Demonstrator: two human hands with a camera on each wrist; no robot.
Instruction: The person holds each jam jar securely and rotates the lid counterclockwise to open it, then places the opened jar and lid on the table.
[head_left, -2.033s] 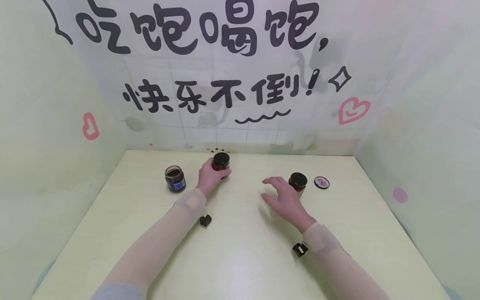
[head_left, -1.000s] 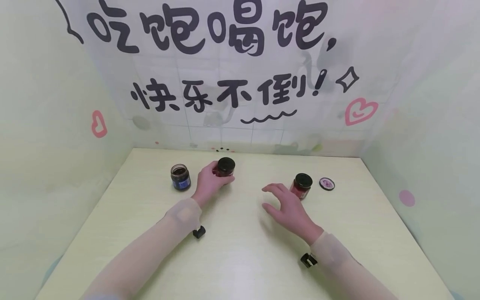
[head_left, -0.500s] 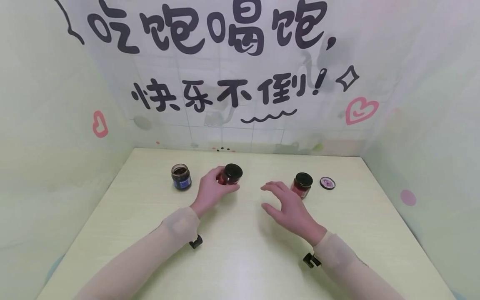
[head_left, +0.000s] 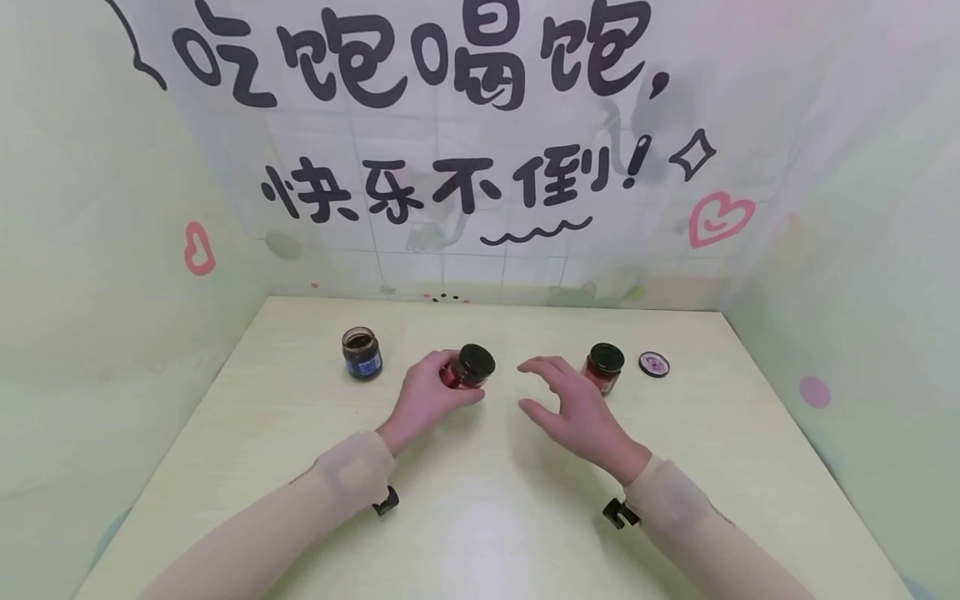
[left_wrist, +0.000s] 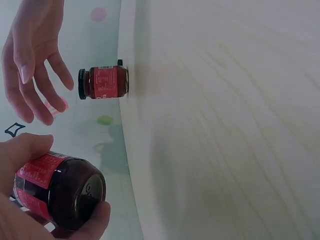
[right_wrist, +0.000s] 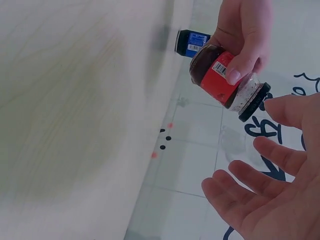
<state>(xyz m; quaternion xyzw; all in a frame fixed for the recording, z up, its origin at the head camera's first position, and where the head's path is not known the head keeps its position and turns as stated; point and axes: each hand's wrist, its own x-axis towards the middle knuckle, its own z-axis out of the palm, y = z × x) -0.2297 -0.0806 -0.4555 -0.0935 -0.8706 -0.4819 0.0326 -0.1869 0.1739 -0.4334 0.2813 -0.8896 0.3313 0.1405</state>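
My left hand [head_left: 429, 393] grips a glass jar [head_left: 468, 369] with a red label and a black lid. In the right wrist view that jar [right_wrist: 218, 74] is clear of the table and tilted, its lid toward my right hand [right_wrist: 270, 185]. Dark contents fill much of it, and the glass below the lid is smeared. My right hand [head_left: 588, 417] hovers over the table with fingers spread and loosely bent, holding nothing, a short gap from the lid. Just behind it stands a second red-labelled jar [head_left: 603, 367], lid on, partly hidden by the hand in the head view.
An uncapped jar with a blue label [head_left: 363, 358] stands at the back left. A loose lid [head_left: 654, 364] lies inside up at the back right. Printed walls [head_left: 480, 267] close off the table [head_left: 480, 525] at the back and both sides.
My left hand has brought the red-labelled jar from the back of the table toward me and to the right, tilting it toward my right hand. The right hand has hardly moved.
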